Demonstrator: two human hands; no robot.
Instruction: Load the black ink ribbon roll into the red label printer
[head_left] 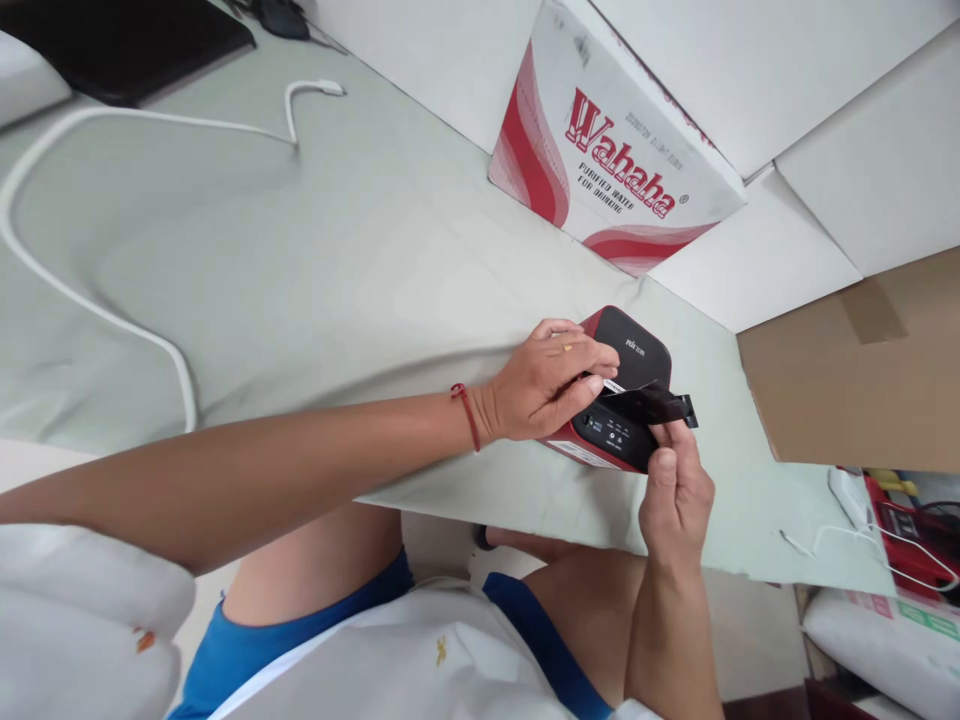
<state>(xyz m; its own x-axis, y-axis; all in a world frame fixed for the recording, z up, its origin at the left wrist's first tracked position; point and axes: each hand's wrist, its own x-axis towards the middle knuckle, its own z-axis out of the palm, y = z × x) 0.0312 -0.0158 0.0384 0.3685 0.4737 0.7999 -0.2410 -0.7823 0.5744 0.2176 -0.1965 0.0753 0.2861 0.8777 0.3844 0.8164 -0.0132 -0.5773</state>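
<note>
A small red and black device (637, 355) sits near the front edge of the pale green table (337, 260). My left hand (551, 380) lies over its left side, fingers curled around the body, and a red string circles that wrist. My right hand (675, 490) comes up from below and pinches a thin black strip (660, 405) that sticks out across the device's front face. A white label shows at the strip's left end, by my left fingertips.
A white cable (90, 300) loops across the table's left. A Wahaha water carton (607, 160) leans at the back with white boxes around it. A brown cardboard sheet (855, 380) lies at right. A dark flat object (127, 40) sits far left.
</note>
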